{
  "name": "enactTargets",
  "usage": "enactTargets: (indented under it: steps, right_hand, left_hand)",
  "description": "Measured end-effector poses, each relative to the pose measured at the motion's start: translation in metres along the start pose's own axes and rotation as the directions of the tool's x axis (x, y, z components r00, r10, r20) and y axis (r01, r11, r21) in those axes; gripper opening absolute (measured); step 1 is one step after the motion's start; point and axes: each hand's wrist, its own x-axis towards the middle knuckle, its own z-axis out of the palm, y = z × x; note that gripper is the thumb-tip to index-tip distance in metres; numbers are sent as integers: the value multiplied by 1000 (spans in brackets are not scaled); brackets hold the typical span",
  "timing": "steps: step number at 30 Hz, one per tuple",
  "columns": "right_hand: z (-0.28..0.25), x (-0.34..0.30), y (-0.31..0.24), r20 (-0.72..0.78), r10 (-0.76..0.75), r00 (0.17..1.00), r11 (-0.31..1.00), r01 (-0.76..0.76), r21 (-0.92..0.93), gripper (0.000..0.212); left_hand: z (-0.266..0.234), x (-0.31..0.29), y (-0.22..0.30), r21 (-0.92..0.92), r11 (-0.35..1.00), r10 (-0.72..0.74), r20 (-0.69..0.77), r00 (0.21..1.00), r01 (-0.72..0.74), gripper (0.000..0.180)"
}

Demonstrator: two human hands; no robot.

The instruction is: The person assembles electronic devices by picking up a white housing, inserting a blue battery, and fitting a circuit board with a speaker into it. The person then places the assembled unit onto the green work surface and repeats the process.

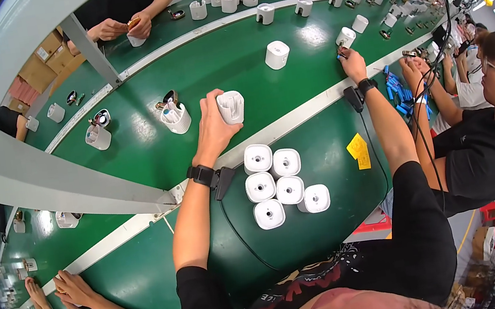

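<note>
My left hand [212,128] is wrapped around the side of a white ribbed plastic housing [231,107], its open top showing inner walls, on the green conveyor surface. Stretched out to the far right, my right hand [354,66] has its fingers closed on a small dark part [342,52], too small to make out. Just beyond those fingers lies a white housing [345,37], tilted. A wristband with a black box and cable sits on each wrist. Left of my left hand stands another ribbed housing [175,120] with a dark round part on its rim.
Several white housings [290,189] are grouped on the green bench before me, near yellow paper notes [358,151]. A pale metal rail [293,121] divides bench from conveyor. A grey post [72,169] rises at left. Co-workers sit both sides and opposite; blue cylinders [399,92] lie at right.
</note>
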Motion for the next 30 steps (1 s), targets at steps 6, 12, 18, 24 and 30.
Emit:
enactTargets:
  steps: [6,12,18,24,30]
  right_hand:
    - [11,-11,-25,55,15,998,963,0,-270,33]
    - [-2,-5,-23,176,157,972,953,-103,-285,37]
    - [-2,-22,-41,630,178,756,626,-581,521,32]
    - [-22,-60,-97,703,-406,584,-466,-794,390,25]
    - [-73,-142,-239,421,-304,854,-71,-461,884,22]
  left_hand:
    - [-6,-4,-10,-73,997,-20,74,997,25,80]
    - [-2,-3,-15,-21,999,47,57,997,-46,79]
    - [-3,-5,-16,-42,997,71,22,997,-70,81]
    - [1,-3,-13,-308,951,26,101,995,7,87]
    - [-9,-1,0,-266,958,127,56,990,-108,85]
